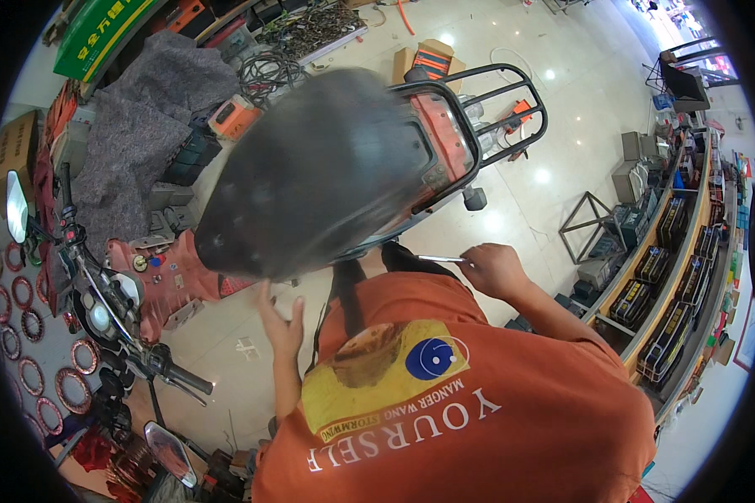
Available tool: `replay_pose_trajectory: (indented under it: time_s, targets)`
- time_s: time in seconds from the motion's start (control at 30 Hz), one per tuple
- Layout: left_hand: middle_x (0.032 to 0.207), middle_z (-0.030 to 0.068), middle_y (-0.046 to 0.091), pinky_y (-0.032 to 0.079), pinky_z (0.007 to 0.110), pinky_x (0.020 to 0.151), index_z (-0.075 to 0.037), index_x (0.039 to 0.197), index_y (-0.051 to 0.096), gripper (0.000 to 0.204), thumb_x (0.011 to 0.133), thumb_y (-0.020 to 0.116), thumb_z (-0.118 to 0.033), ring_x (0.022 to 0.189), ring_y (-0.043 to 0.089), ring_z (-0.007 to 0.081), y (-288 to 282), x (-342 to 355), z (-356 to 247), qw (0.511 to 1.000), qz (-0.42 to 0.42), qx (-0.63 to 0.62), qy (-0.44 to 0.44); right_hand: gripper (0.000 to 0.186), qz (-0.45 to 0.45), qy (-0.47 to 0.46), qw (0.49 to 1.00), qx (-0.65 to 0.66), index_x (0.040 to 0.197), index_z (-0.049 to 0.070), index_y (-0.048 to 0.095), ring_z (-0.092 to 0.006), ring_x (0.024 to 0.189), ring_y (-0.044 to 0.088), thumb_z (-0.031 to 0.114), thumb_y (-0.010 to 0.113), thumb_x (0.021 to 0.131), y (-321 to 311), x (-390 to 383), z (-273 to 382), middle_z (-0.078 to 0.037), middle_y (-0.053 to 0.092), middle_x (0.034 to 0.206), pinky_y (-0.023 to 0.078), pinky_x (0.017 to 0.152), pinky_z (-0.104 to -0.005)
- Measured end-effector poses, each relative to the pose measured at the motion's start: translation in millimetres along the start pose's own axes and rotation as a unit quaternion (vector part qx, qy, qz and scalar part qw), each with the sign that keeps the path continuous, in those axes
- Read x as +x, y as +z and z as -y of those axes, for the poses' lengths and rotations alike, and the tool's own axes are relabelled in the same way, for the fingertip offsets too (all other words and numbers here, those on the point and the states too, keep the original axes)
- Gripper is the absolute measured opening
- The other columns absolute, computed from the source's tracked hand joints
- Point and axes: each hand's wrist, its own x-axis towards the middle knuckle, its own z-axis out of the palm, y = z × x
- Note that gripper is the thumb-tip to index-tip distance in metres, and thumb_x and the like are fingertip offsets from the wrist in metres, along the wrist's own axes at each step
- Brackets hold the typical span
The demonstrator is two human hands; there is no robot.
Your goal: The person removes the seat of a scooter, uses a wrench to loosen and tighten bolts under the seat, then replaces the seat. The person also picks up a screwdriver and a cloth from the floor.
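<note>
Scooter (169, 278) is parked up front, seat (310, 172) up top but too blurred for latched or loose to be told, so what's done or left can't really be called. Left grip (283, 329) is spread wide, nothing held, just by the seat's edge; right grip (497, 270) is closed around a silver tool (438, 258).

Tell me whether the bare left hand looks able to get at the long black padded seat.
Likely yes: the bare left hand looks open and empty, close by the near edge of the long black padded seat, with nothing visible in between. Whether they touch is unclear.
</note>
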Motion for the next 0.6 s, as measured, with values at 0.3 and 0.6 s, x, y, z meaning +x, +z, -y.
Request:
replay_pose_trajectory:
  time_s: [0.3,0.6]
  targets:
    - [0.150,0.0240,0.035,0.027,0.046,0.115,0.004,0.148,0.029,0.071,0.096,0.057,-0.035,0.138,0.035,0.0396,66,72,-92,0.982,0.045,0.100,0.155,0.022,0.033,0.101,0.994,-0.017,0.076,0.007,0.065,-0.0342,0.069,0.064,0.027,0.064,0.084,6,-50,-47,-0.013,0.064,0.071,0.050,0.061,-0.0452]
    - [0.153,0.0244,0.030,0.023,0.047,0.116,0.006,0.148,0.028,0.069,0.098,0.053,-0.034,0.142,0.030,0.0396,72,152,-194,0.943,-0.088,0.123,0.295,0.022,0.023,0.166,0.985,0.030,0.079,0.006,0.066,-0.0348,0.069,0.064,0.028,0.064,0.085,14,-79,-64,-0.014,0.066,0.073,0.049,0.061,-0.0455]
